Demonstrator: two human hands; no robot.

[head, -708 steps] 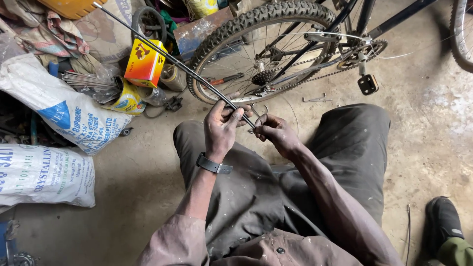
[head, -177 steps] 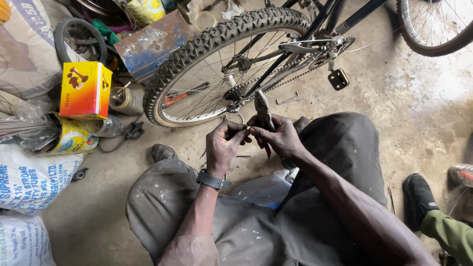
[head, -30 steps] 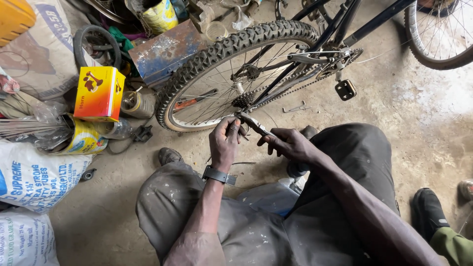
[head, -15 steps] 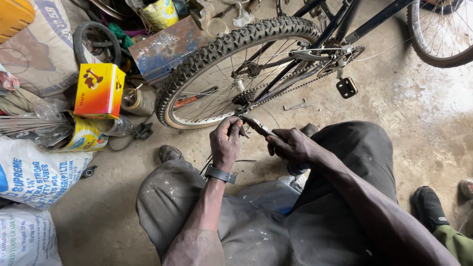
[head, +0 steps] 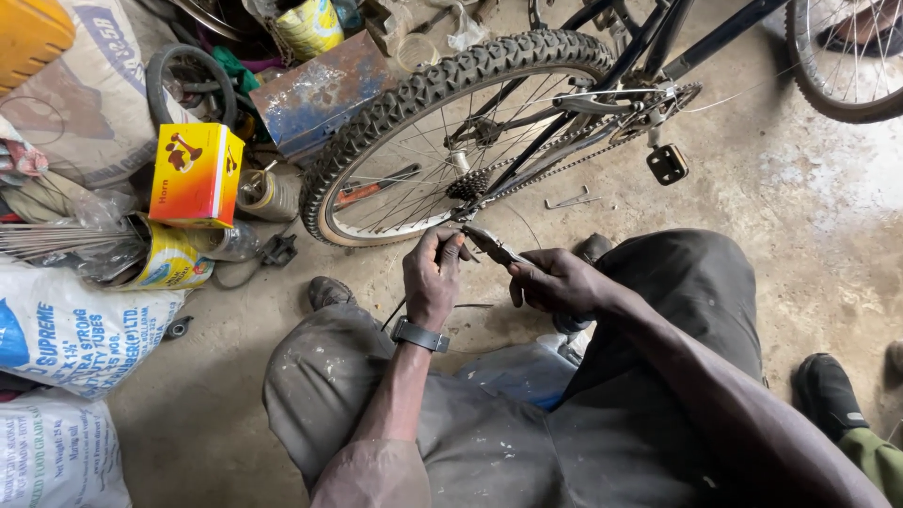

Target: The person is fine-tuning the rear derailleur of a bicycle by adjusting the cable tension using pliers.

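Left hand (head: 433, 280): we curl fingers shut round sth small at the pliers' tip; can't tell what it is. Wristwatch (head: 420, 335) on that wrist.
Right hand (head: 557, 280): we grip the pliers (head: 493, 246) by the handles, fingers wrapped closed.
Pliers: held betw. both hands, above our knees, nose pointing left twd left-hand fingertips, just in front of rear bike wheel (head: 451, 132).
Wire: thin cable (head: 467, 307) curves below the hands; ends unclear.
Nearby: pedal (head: 667, 163) right of wheel; yellow-orange box (head: 196, 175) and printed sacks (head: 80, 331) at left, well apart.
Floor: concrete (head: 828, 245).
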